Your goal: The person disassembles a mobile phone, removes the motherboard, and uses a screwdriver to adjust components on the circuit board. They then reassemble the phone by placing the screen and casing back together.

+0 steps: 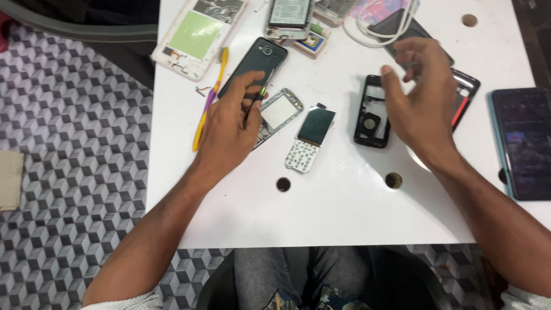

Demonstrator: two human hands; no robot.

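My left hand point(229, 129) is closed around a thin screwdriver point(263, 87) with a green band, its tip over a dark smartphone back point(252, 62). Under that hand lies a silver keypad-phone front frame point(282, 109). Beside it rests a small phone board with a dark screen and white keypad point(309, 139). My right hand point(422, 100) hovers with fingers spread, holding nothing, just right of a black phone housing point(371, 112). Part of another dark frame with a red edge point(466, 95) shows behind the right hand.
On the white table point(344, 218) lie a yellow and purple toothbrush point(209, 100), a white phone chassis with a green panel point(198, 34), a battery-backed phone point(290, 17), a white cable point(379, 28) and a lit smartphone point(525, 140) at the right. Patterned floor lies to the left.
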